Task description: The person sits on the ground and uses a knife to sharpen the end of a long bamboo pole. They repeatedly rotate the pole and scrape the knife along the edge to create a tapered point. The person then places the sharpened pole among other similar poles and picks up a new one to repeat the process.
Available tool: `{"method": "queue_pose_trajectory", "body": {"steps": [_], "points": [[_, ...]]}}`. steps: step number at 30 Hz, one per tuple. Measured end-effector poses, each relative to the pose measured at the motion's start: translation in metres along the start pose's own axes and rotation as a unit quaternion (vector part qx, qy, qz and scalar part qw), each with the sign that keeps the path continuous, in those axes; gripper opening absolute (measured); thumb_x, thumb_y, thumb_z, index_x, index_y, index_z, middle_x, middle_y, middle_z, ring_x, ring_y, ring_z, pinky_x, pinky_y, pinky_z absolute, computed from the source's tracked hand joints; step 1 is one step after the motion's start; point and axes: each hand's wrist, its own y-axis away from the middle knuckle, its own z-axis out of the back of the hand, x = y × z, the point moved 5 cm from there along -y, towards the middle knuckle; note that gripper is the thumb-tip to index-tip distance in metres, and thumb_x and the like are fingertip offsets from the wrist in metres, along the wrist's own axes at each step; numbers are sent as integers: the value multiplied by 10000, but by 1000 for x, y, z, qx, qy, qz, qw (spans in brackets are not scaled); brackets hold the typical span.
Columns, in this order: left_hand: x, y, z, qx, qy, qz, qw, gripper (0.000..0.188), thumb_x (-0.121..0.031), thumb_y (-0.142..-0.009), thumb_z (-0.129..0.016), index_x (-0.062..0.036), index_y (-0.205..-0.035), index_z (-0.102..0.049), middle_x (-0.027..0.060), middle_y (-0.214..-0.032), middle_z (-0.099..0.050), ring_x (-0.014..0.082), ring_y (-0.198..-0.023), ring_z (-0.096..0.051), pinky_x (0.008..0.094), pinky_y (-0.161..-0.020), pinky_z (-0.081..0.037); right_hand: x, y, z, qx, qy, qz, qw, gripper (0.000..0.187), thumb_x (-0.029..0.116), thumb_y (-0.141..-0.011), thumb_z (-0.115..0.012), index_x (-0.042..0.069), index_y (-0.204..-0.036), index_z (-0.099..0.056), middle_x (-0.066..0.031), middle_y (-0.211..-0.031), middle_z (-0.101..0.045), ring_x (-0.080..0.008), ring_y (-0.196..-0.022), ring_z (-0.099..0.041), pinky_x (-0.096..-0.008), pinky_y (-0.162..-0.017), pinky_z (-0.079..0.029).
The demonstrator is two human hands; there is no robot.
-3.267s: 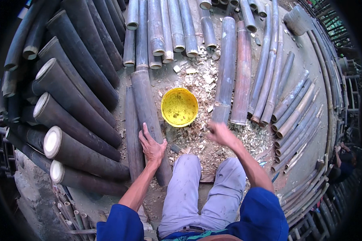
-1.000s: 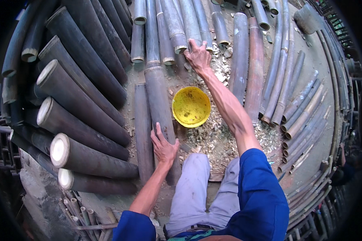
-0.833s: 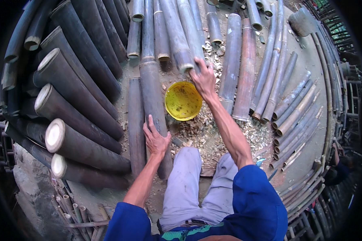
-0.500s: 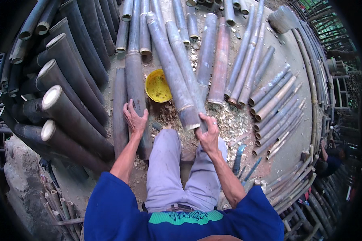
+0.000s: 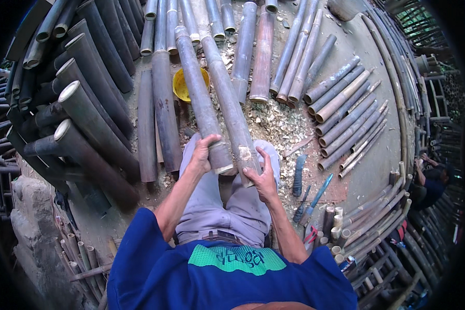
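Observation:
Two greyish bamboo lengths lie side by side over my lap, pointing away from me. My left hand [image 5: 202,154] is closed around the left bamboo length [image 5: 196,93] just above its pale cut end. On the right bamboo length [image 5: 226,98], my right hand [image 5: 264,175] grips the near end, thumb raised along the side, close to a pale scraped patch at a node. A narrow gap parts the two lengths. Behind the left one a yellow bowl [image 5: 181,87] is partly hidden. More bamboo pieces [image 5: 164,108] lie on the ground left of my knees.
Thick dark bamboo tubes [image 5: 95,155] stack at the left. Shorter bamboo pieces [image 5: 346,124] lie in a row at the right. Wood chips [image 5: 279,126] cover the ground. A dark-handled tool [image 5: 298,175] and a blue-bladed tool [image 5: 320,191] lie by my right knee. Another person [image 5: 431,181] sits far right.
My left hand has left the bamboo on the ground and now grips the left length on my lap. My right hand holds the right length, which has come nearer and apart from the other.

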Motion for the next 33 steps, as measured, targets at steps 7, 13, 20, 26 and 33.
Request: {"method": "queue_pose_trajectory", "body": {"steps": [7, 13, 20, 26, 33], "points": [[20, 33, 11, -9, -106, -27, 994, 337, -166, -768, -653, 7, -1046, -573, 116, -888, -643, 222, -815, -657, 368, -755, -563, -52, 17, -17, 147, -191, -263, 934, 602, 185, -767, -729, 2, -1270, -452, -108, -995, -615, -196, -705, -649, -322, -616, -552], [41, 71, -8, 13, -175, -114, 978, 559, -107, -716, -665, 69, -1210, -471, 128, -1020, -618, 223, -869, -635, 339, -798, -527, -59, 51, 0, 108, -242, -123, 956, 696, 142, -708, -785, -36, -1296, -458, -87, -1133, -599, -149, -1012, -575, -294, -897, -464], [48, 89, -60, 97, -289, -96, 947, 615, -138, -675, -715, 48, -1206, -470, 128, -1050, -611, 213, -906, -622, 331, -820, -504, -32, 104, 26, -28, -265, -52, 962, 754, 223, -694, -778, -33, -1318, -440, -107, -1170, -573, -164, -1071, -538, -303, -941, -423], [75, 62, -120, 210, -378, -61, 900, 695, -172, -642, -751, 32, -1234, -450, 133, -1090, -600, 208, -936, -608, 325, -835, -493, -39, 122, 57, -175, -251, -16, 952, 715, 244, -687, -771, -44, -1265, -464, -116, -1119, -583, -185, -1007, -568, -318, -896, -453], [129, 11, -174, 336, -448, 7, 829, 755, -177, -625, -749, 50, -1270, -430, 146, -1092, -602, 217, -973, -598, 315, -872, -478, -79, 116, 90, -318, -278, -6, 906, 612, 244, -718, -738, -42, -1201, -494, -125, -1073, -594, -198, -935, -598, -327, -836, -489]]}}
